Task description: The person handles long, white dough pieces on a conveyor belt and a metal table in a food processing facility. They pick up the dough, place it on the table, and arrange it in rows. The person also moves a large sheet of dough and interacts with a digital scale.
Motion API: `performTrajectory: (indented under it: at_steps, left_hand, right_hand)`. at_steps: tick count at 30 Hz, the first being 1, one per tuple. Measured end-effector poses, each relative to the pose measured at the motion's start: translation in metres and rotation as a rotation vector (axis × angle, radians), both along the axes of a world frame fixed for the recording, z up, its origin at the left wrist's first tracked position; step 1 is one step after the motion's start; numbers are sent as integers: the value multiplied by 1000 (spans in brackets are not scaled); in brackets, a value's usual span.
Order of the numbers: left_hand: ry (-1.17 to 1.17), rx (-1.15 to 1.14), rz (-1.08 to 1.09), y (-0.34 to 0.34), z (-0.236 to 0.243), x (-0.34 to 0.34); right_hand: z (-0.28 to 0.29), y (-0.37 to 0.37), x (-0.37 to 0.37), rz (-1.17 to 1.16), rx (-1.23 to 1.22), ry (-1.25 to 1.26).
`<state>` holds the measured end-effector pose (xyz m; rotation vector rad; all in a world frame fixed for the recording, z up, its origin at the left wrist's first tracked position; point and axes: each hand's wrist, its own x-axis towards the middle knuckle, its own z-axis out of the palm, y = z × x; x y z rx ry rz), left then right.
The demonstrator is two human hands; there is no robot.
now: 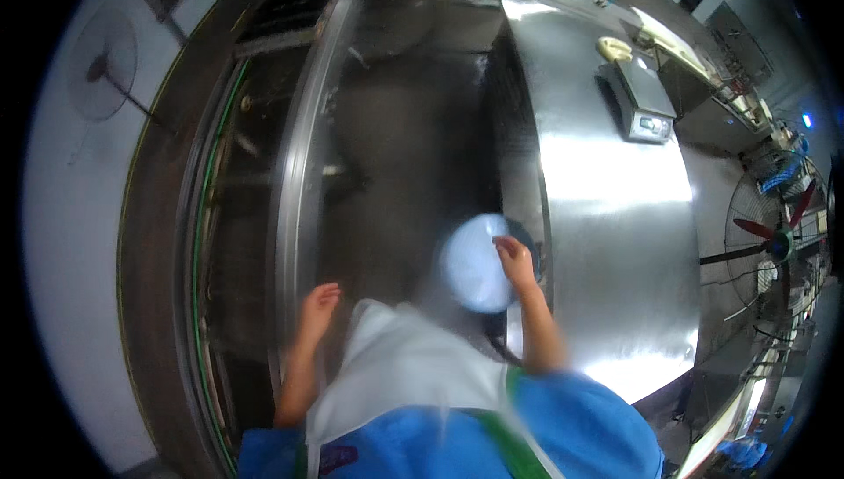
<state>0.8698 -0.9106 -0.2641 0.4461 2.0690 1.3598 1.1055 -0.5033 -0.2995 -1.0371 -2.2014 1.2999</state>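
Note:
My right hand (514,264) is over a round, light-blue disc (466,268), which looks like a lid or stool top, beside the steel counter. Its fingers are curled together near the disc's middle; what they hold, if anything, is hard to make out. Under the disc is a dark shape, partly hidden. My left hand (321,303) hangs open, fingers slightly bent, near a long steel rail (294,180), with nothing visible in it.
A steel counter (607,277) runs along my right, with a scale (642,101) and a pale yellow item (613,48) on it. A large standing fan (778,242) is beyond it. At left are a channel with a green strip (211,171) and wall fans (104,66).

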Motion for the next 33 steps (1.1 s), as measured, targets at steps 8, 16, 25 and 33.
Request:
performTrajectory:
  at_steps: [8, 16, 25, 33]
  left_hand:
    - [20, -54, -122, 171, 9, -214]
    - [71, 140, -146, 387, 35, -426]
    - [21, 71, -624, 638, 45, -485]
    - [360, -249, -716, 737, 22, -565]
  right_hand:
    - [-21, 106, -68, -297, -38, -91]
    - [32, 207, -209, -406, -20, -320]
    - [57, 342, -335, -447, -40, -302]
    - [63, 577, -469, -247, 67, -330]
